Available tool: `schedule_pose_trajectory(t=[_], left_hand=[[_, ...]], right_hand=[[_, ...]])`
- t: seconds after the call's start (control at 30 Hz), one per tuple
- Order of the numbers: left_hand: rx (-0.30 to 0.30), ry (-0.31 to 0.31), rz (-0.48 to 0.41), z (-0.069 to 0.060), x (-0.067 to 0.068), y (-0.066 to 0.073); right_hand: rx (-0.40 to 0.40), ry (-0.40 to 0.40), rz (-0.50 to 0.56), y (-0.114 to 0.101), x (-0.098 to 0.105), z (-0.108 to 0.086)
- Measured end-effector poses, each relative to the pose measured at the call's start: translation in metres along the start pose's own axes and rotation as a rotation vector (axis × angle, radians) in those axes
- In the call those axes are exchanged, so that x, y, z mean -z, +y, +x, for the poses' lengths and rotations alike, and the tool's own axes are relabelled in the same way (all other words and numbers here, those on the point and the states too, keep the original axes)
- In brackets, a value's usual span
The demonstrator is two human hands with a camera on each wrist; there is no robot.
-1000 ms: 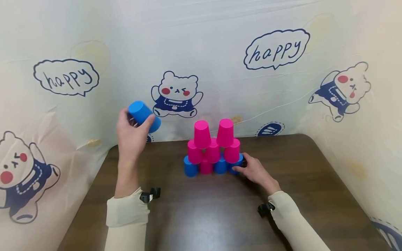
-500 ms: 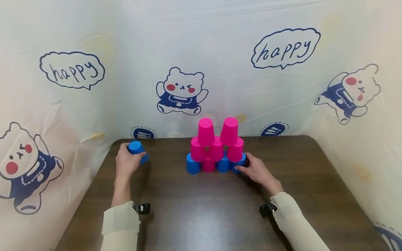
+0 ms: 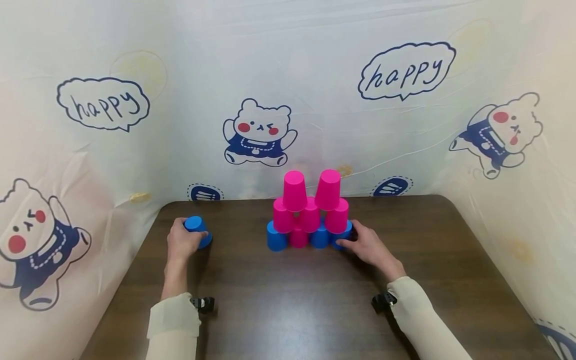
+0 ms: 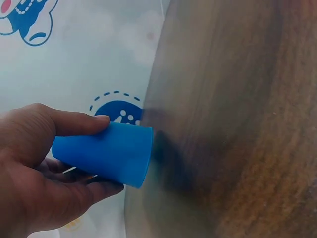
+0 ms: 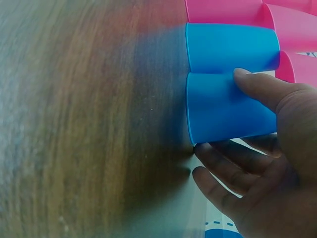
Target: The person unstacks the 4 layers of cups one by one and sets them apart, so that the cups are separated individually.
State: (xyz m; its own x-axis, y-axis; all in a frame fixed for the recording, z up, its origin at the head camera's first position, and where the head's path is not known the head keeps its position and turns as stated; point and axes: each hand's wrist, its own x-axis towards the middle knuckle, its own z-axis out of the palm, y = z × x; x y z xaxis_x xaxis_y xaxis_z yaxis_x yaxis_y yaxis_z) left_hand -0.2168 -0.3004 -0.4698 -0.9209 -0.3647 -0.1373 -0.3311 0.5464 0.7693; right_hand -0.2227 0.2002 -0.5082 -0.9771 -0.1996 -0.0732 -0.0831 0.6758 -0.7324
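In the head view my left hand (image 3: 182,240) grips an upside-down blue cup (image 3: 195,224) low at the table's back left. The left wrist view shows that blue cup (image 4: 111,151) between thumb and fingers, its rim close to the tabletop. My right hand (image 3: 371,247) holds the rightmost blue cup (image 3: 338,241) of a stack's bottom row. In the right wrist view the thumb lies on this blue cup (image 5: 230,109), with fingers round its other side. Bottom row: three blue cups and one pink cup (image 3: 299,238); above stand three pink cups (image 3: 309,216), then two pink cups (image 3: 294,192) on top.
The dark wooden table (image 3: 288,300) ends at a pale curtain (image 3: 324,125) printed with bears and the word happy. Black wrist cameras are strapped to both sleeves. Bare tabletop lies between the left blue cup and the stack.
My left hand has lowered its blue cup from mid-air down to the table's back left, tilting it more upright. My right hand stays at the stack's right end. The view has shifted slightly.
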Motion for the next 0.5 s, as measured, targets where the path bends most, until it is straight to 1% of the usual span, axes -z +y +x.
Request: schedule_pose_trajectory(t=[0.23,0.33,0.5], left_hand=[[0.035,-0.017,-0.001,0.0014,-0.0046,-0.0082],[0.047,-0.016,-0.01,0.0014,-0.0052,-0.0085],[0.051,-0.023,-0.018,0.0004,-0.005,-0.0063]], right_hand=[[-0.005,-0.001,0.002,-0.002,0.0002,-0.0015],[-0.002,0.001,0.0,-0.0024,0.0001,-0.0015],[0.001,0.003,-0.006,-0.0028,-0.0002,-0.0011]])
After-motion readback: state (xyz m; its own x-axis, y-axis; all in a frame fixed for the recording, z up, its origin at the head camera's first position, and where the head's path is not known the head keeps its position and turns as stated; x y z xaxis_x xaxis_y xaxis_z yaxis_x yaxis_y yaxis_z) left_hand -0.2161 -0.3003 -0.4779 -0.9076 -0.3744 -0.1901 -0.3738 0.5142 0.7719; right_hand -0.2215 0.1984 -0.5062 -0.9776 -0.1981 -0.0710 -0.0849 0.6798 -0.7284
